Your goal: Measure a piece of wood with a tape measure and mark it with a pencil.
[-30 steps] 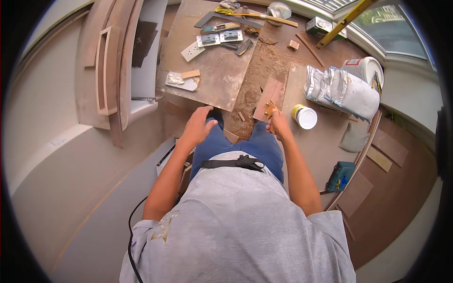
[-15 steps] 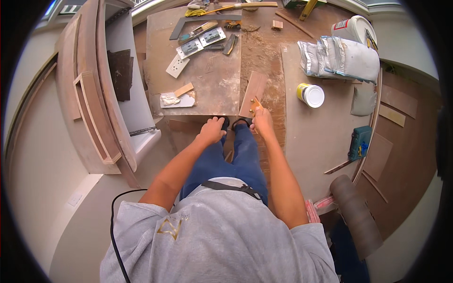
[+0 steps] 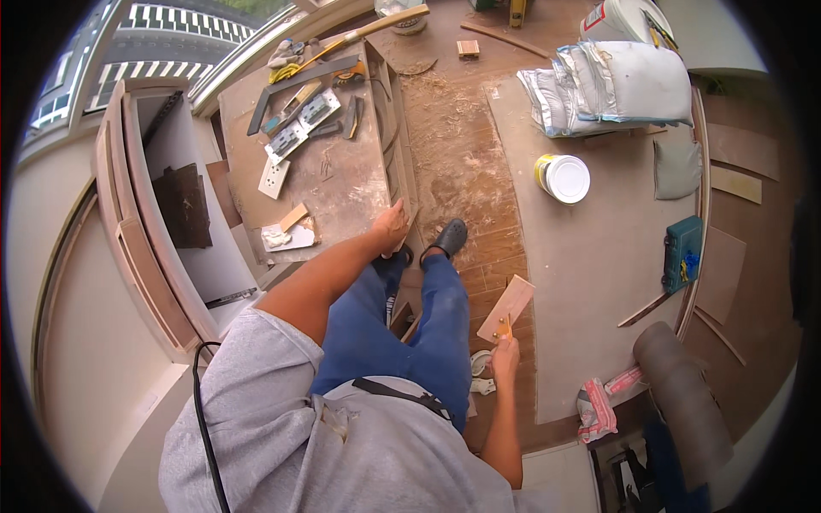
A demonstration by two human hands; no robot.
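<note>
My left hand grips the near right corner of a low, dusty wooden cabinet with its fingers over the edge. Out to the right, my right hand is closed on a small flat wooden board with brass-coloured knobs and an orange, handle-like piece at its lower end. The board is held tilted above the floor. On the cabinet top lie a white-smeared scrap, a wooden strip, an outlet plate, metal socket frames and a dark carpenter's square.
Sawdust covers the wooden floor. A grey sheet carries a white tub and stacked white bags. A teal case and a brown roll lie at right. A pale open drawer unit stands at left.
My right hand has swung right and nearer with the board, away from the cabinet. My left hand has come onto the cabinet corner. The view has turned, and the cabinet's right side now shows.
</note>
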